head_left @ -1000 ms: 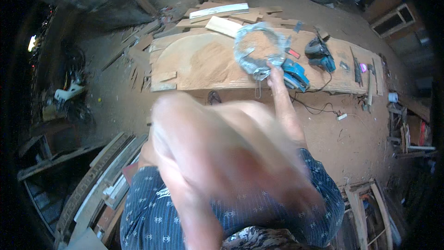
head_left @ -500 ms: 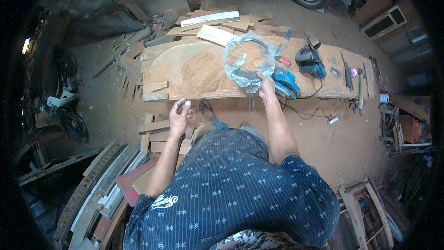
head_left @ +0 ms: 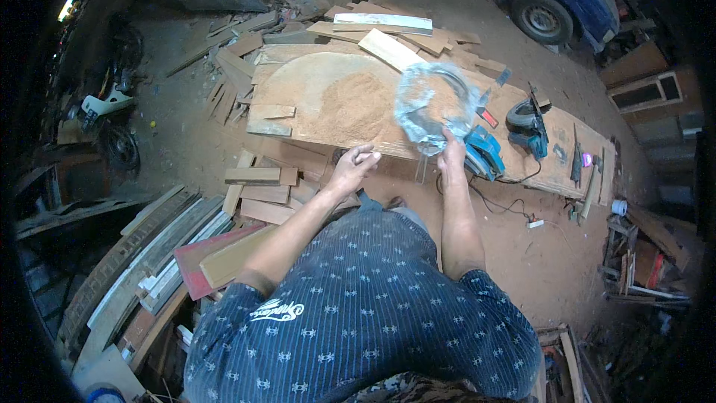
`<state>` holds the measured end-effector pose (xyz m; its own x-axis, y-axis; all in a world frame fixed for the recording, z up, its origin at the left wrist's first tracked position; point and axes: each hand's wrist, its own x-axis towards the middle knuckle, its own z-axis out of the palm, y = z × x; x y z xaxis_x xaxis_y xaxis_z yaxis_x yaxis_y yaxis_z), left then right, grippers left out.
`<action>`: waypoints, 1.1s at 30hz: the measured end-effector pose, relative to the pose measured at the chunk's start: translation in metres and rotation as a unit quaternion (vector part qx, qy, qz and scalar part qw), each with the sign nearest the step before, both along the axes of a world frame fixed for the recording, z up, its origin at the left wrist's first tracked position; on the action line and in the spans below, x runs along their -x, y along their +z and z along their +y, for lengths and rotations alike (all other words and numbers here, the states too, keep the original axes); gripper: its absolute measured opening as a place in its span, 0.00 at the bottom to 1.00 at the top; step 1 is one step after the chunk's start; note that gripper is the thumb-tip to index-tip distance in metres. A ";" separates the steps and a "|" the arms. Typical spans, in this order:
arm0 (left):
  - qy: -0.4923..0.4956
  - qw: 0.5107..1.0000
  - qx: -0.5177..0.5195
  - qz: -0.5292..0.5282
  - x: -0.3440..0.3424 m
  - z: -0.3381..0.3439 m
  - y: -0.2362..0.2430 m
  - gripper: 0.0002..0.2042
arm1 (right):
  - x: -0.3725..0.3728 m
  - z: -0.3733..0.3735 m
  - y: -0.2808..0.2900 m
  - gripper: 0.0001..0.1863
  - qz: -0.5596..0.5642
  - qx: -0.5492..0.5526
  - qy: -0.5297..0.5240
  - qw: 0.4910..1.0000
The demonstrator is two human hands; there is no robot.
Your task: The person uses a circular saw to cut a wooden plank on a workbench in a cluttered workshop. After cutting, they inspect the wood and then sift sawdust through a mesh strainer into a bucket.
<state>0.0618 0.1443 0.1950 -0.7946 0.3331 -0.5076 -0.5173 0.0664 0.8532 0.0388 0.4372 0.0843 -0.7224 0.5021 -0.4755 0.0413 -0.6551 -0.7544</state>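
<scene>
Currently, clear plastic bag (head_left: 432,104) held up over the wooden slab (head_left: 313,97), above the sawdust patch (head_left: 358,104). Right hand (head_left: 450,155) pinches its lower edge, fingers closed on the plastic. Left hand (head_left: 352,168) free, fingers loosely curled, holding nothing. Step judged: opening the bag. Next move likely needs the left hand on the opposite edge. Blue power tool (head_left: 485,155) just beside.

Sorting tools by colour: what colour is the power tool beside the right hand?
Blue, best seen in the head view: the power tool lies on the wooden slab.
</scene>
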 end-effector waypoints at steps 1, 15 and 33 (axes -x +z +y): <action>-0.018 0.999 0.002 -0.026 0.006 0.002 -0.001 0.31 | 0.004 -0.019 0.015 0.18 -0.026 -0.009 0.036 0.999; 0.327 0.928 0.180 0.008 0.064 -0.230 -0.082 0.19 | 0.070 -0.244 0.022 0.38 -0.050 -0.328 0.428 0.841; 0.145 0.929 0.341 -0.004 0.206 -0.231 -0.244 0.38 | 0.111 -0.146 -0.117 0.28 -0.007 -0.663 0.249 0.706</action>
